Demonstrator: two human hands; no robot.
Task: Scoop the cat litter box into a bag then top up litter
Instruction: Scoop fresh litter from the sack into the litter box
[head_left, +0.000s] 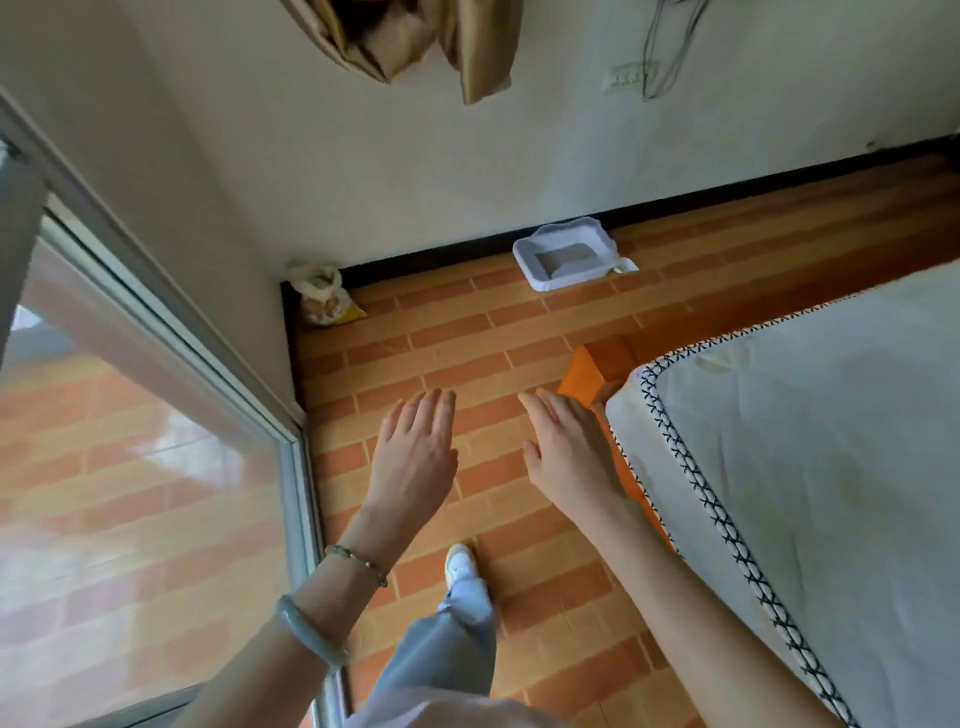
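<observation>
A white litter box (532, 260) with grey litter inside sits on the brick-pattern floor against the far wall. A white scoop (625, 265) lies at its right side. A tied bag (323, 300) stands in the far left corner. My left hand (415, 447) and my right hand (569, 447) are stretched out in front of me, well short of the box, fingers apart and holding nothing.
A mattress (810, 467) on an orange base fills the right side. A glass sliding door (130, 441) runs along the left. My foot in a white shoe (461, 564) stands on the floor between them. A gold curtain (415, 41) hangs on the far wall.
</observation>
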